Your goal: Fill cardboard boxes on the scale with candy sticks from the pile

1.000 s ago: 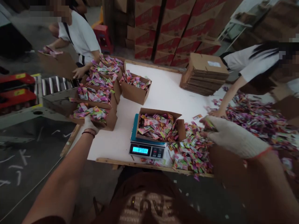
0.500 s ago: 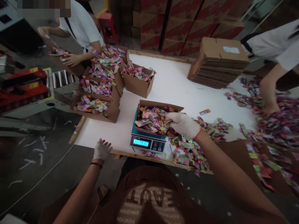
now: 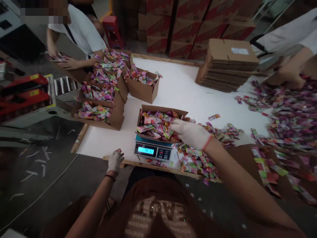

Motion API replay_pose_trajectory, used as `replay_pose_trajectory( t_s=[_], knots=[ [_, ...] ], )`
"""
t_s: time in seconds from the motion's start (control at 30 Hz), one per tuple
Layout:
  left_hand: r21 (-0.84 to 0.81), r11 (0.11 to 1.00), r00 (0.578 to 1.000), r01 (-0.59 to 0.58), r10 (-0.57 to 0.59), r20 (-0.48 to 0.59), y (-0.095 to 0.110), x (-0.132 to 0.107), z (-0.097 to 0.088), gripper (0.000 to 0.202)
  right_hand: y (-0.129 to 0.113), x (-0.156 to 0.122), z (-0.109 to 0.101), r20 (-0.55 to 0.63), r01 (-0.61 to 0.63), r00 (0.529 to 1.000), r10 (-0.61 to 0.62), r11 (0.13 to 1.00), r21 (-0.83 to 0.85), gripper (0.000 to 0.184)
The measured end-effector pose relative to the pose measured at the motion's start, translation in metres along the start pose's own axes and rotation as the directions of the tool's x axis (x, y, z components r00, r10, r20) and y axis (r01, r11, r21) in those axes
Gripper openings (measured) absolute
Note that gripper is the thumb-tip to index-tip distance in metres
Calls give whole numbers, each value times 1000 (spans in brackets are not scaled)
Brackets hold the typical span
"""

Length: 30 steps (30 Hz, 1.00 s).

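Nearest, at the scale's 7 o'clock, the white-gloved left hand (image 3: 114,161) rests on the wooden near edge of the white counter (image 3: 178,89), fingers loosely bent and holding nothing. The grey digital scale with a lit blue display (image 3: 152,151) stands just inside that edge. It carries an open brown cardboard box (image 3: 160,110) heaped with small bright foil sachets (image 3: 152,125). The white-gloved right hand (image 3: 190,134) lies over the box's 3 o'clock side, fingers (image 3: 174,125) curled down among the sachets; whether they pinch any I cannot tell. A loose heap (image 3: 200,163) of the same sachets spreads at the scale's 4 o'clock.

The sachets look light, flat and slick, likely to slide off one another. A shallow scoop, or a pinch across several flat faces, should hold better than an edge grip. The box looks thin-walled, best gripped low on two opposite walls.

Farther, at 10 o'clock, a row of filled brown boxes (image 3: 99,114) runs toward a co-worker's hand (image 3: 68,62). At 1 o'clock sits a stack of flattened cartons (image 3: 226,64).
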<state>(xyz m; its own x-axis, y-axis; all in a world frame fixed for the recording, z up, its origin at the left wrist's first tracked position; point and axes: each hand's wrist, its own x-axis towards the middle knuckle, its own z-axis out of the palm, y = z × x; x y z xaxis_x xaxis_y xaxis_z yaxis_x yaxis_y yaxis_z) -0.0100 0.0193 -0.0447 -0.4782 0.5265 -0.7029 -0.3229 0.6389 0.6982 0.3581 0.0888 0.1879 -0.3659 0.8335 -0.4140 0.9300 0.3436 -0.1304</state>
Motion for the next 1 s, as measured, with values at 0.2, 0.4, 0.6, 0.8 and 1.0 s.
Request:
replay_pose_trajectory(
  t_s=[0.2, 0.4, 0.6, 0.8, 1.0],
  knots=[
    [-11, 1000, 1000, -14, 14, 18, 4, -15, -3, 10, -20, 40, 7, 52, -54, 997, 55, 998, -19, 40],
    [-30, 999, 999, 18, -19, -29, -7, -34, -16, 8, -28, 68, -3, -79, -287, 950, 302, 944, 164, 44],
    [-57, 998, 999, 28, -30, -31, -10, -44, -19, 7, -30, 83, -4, -97, -293, 936, 338, 902, 316, 30],
    [-51, 998, 999, 27, -29, -37, -8, -46, -15, 8, 10, -10, -23, -345, -17, 834, 430, 646, 764, 27],
    [-26, 1000, 1000, -9, 9, 7, 4, -32, -3, 6, 80, -90, -4, -284, -432, 721, 632, 731, 528, 26]
  ],
)
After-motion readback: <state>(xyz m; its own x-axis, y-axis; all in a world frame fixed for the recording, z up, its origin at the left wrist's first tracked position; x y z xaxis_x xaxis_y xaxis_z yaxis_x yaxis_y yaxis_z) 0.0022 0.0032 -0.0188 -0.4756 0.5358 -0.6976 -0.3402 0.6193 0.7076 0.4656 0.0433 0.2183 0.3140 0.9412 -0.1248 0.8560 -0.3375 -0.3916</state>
